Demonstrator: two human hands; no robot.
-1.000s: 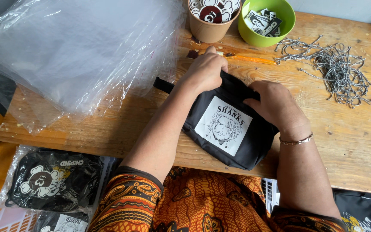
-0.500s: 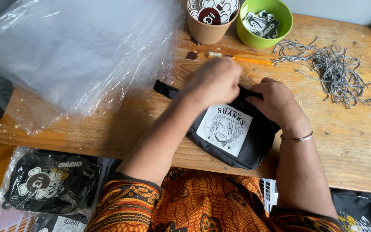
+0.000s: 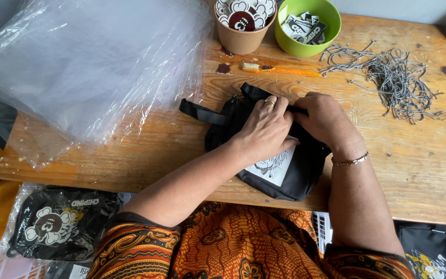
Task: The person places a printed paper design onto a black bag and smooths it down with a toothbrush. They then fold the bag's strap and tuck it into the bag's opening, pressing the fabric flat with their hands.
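Note:
A black fabric pouch (image 3: 295,173) with a white printed patch and a black webbing strap (image 3: 202,111) lies on the wooden table (image 3: 414,160) in front of me. My left hand (image 3: 264,129), with a ring on it, presses down on the pouch's top, fingers curled onto the fabric. My right hand (image 3: 326,121), a thin bracelet at its wrist, grips the pouch's upper right edge, touching the left hand. Both hands cover much of the patch.
A heap of clear plastic bags (image 3: 89,67) fills the table's left. At the back stand a tan cup of stickers (image 3: 243,23), a green bowl of tags (image 3: 308,26), an orange toothbrush (image 3: 285,70) and a pile of ball chains (image 3: 393,77). Bagged black pouches (image 3: 58,222) lie below.
My left hand has moved from the pouch's far left end onto its middle, meeting the right hand. The patch is now mostly covered and the strap lies exposed at left.

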